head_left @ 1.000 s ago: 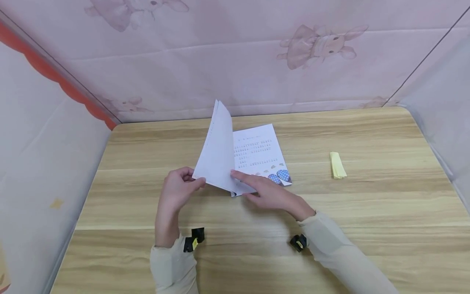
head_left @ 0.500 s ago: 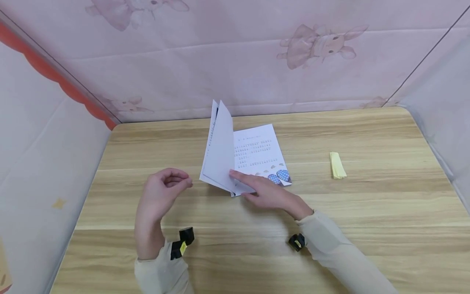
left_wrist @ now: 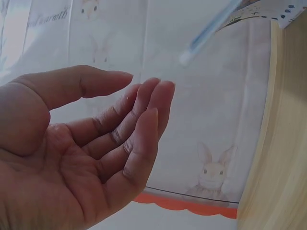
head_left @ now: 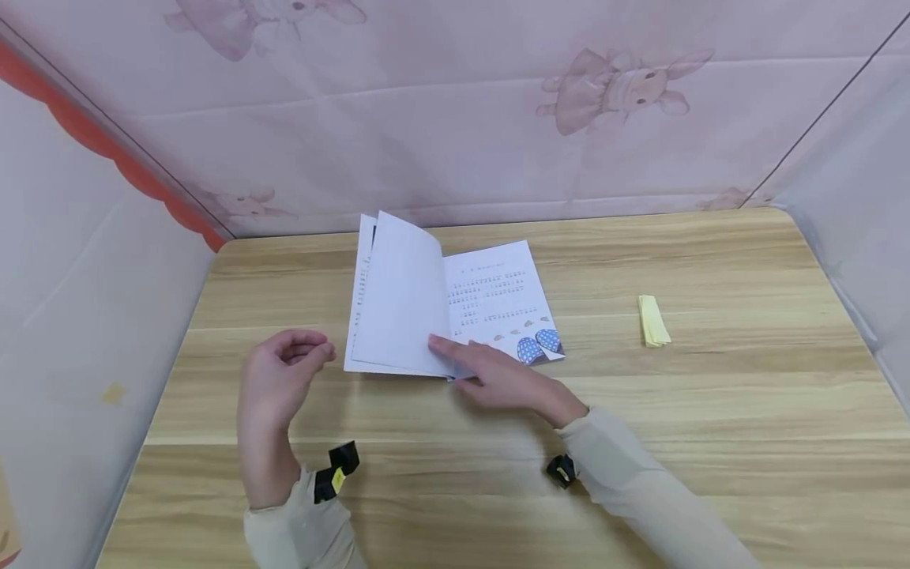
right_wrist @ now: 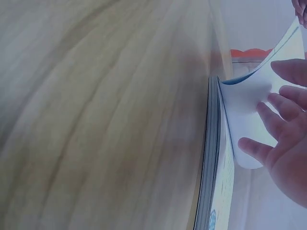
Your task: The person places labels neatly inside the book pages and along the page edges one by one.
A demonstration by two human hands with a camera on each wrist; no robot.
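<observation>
A wooden bench point(head_left: 711, 411) fills the scene, walled on the left, far and right sides by pink cloth printed with rabbits point(head_left: 618, 87). Near the middle of it, toward the far side, a thin booklet point(head_left: 498, 296) lies open, its right page showing printed lines and blue hearts, its left pages point(head_left: 398, 300) partly raised. The right hand point(head_left: 498, 375) rests with straight fingers on the booklet's near edge at the fold, gripping nothing. The left hand point(head_left: 280, 371) hovers just left of the booklet, apart from it, fingers loosely curled and empty. A small folded yellow paper point(head_left: 652, 319) lies well to the right.
</observation>
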